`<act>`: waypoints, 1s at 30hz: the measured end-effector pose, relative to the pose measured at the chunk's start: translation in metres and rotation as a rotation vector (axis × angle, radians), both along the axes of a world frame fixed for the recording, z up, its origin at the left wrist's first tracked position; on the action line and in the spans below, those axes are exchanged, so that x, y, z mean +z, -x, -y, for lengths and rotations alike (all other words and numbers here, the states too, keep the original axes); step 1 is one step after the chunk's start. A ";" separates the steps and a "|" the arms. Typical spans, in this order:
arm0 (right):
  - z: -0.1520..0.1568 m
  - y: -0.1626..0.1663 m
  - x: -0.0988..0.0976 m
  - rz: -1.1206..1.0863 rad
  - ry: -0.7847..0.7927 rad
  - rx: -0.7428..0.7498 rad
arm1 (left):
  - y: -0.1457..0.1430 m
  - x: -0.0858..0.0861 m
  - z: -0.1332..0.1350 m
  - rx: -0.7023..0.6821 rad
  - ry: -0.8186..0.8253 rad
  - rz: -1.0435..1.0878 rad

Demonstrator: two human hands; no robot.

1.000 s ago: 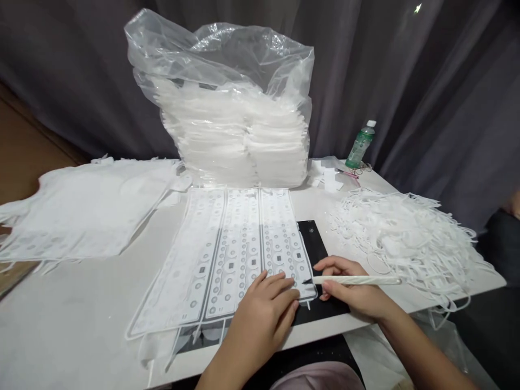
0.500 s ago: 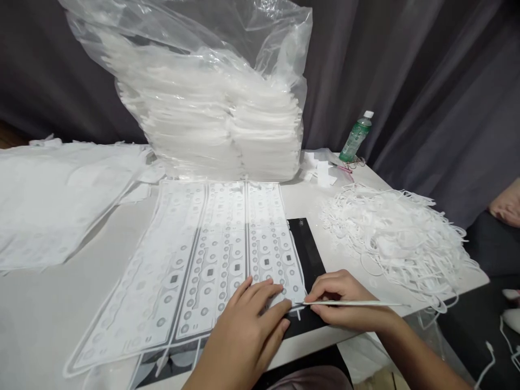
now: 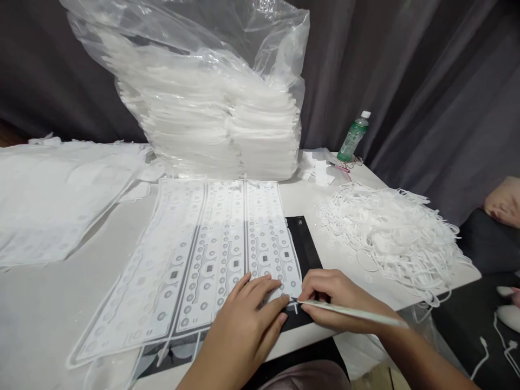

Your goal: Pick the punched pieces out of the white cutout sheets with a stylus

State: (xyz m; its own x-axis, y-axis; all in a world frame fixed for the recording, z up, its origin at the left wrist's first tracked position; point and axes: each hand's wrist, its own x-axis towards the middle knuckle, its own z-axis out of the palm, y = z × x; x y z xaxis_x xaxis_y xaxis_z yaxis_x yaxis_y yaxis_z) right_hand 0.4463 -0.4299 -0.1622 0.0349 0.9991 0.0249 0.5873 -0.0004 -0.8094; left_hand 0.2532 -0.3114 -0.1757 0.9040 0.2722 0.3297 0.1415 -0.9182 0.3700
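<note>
A long white die-cut sheet [image 3: 195,254] with rows of small round and square cut-outs lies over a black mat [image 3: 303,244] at the table's front. My left hand [image 3: 244,325] rests flat on the sheet's near right corner, fingers spread. My right hand [image 3: 341,300] pinches a thin white pointed tool [image 3: 353,311], its dark tip touching the sheet's lower right edge beside my left fingertips.
A big clear plastic bag [image 3: 203,92] of stacked white sheets stands at the back. Flat white sheets [image 3: 57,195] lie left. A heap of white trimmed strips [image 3: 390,233] sits right. A green bottle [image 3: 353,138] and paper scraps [image 3: 319,170] are far right.
The view dropped and came closer to the table. My right hand tilted the tool and moved its tip slightly left along the sheet's edge; my left hand stayed pressed on the corner.
</note>
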 end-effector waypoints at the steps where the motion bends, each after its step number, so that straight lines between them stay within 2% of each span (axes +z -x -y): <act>1: 0.000 0.001 0.001 0.013 -0.008 0.019 | 0.000 -0.001 0.000 -0.003 0.001 0.002; 4: 0.003 0.008 -0.004 0.095 -0.086 0.068 | 0.001 -0.003 0.001 -0.008 -0.003 0.016; 8: 0.011 0.020 -0.029 0.331 -0.278 0.020 | 0.000 -0.004 0.002 -0.002 -0.020 0.030; 12: 0.019 0.017 -0.043 0.294 -0.440 -0.260 | 0.000 -0.003 0.003 0.001 0.002 0.040; 14: 0.021 0.011 -0.040 0.239 -0.486 -0.408 | 0.001 -0.002 0.003 0.001 0.022 0.043; 16: 0.021 0.007 -0.034 0.157 -0.482 -0.456 | 0.002 -0.003 0.002 -0.004 0.035 0.037; 19: 0.017 0.007 -0.024 -0.016 -0.381 -0.310 | 0.003 -0.004 0.002 -0.008 0.038 0.015; 22: 0.012 0.010 -0.018 -0.078 -0.263 -0.141 | 0.003 -0.004 0.002 -0.010 0.039 -0.015; 26: 0.010 0.011 -0.018 -0.115 -0.188 -0.101 | 0.004 -0.003 0.002 -0.014 0.054 -0.016; 30: 0.010 0.009 -0.021 -0.139 -0.188 -0.097 | 0.004 -0.002 0.002 -0.014 0.062 -0.012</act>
State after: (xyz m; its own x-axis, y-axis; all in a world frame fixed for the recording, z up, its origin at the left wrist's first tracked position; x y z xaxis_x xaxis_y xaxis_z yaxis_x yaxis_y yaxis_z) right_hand 0.4373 -0.4401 -0.1829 0.1468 0.9691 0.1984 0.4751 0.1068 -0.8734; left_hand 0.2496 -0.3138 -0.1777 0.9116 0.2796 0.3014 0.1340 -0.8952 0.4249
